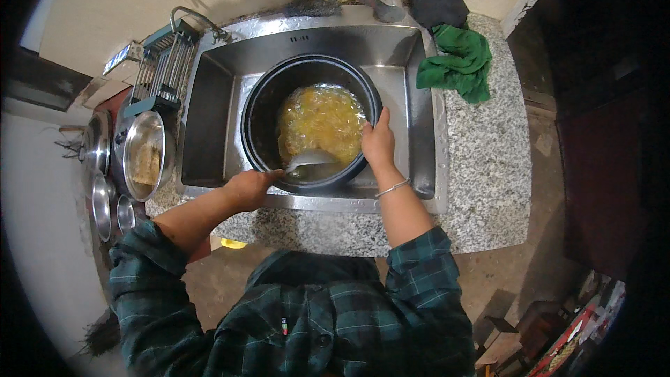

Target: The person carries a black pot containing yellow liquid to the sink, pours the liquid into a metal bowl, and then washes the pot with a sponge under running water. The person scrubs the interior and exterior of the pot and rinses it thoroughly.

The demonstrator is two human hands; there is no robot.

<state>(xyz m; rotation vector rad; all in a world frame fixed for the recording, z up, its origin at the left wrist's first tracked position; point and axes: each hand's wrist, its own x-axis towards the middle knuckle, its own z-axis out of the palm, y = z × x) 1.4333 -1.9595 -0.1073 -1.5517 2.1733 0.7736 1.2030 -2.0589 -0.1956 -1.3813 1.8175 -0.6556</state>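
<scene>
A large dark round pot (258,115) sits in the stainless steel sink (207,120). Yellowish liquid with bits of food in it (322,118) covers the pot's bottom. Near the pot's front wall, a metal ladle (313,157) dips its bowl into that liquid. My left hand (250,188) is closed around the ladle's handle at the front left rim, hiding most of the handle. On the right side, my right hand (379,141) grips the pot's rim, thumb on the inner side. A bracelet circles my right wrist.
A faucet (386,2) rises behind the sink, beside a dark cloth (437,5) and a green cloth (460,63) on the granite counter (487,167). Left of the sink are a drying rack (162,70), a small curved tap (199,18) and a steel bowl (166,157) holding something brown.
</scene>
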